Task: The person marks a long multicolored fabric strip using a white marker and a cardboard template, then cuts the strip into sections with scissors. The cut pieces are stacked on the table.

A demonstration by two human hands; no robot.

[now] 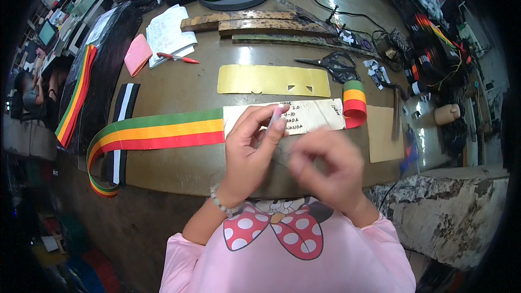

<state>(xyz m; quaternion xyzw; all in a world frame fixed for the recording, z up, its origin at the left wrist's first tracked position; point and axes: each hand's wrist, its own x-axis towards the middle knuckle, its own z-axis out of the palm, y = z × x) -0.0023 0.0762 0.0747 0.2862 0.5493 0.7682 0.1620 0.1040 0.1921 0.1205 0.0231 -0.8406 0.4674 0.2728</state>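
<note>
Lengthwise, the green-yellow-red webbing strap (168,132) stretches leftward from beside the nearer left hand (245,149), which pinches a small pale stick (278,113), the right hand (332,167) too blurred to tell its grip.

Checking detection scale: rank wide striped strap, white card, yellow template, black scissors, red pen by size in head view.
Wide striped strap
White card, yellow template: too alike to rank; left hand hides part of card
Black scissors
Red pen
</note>
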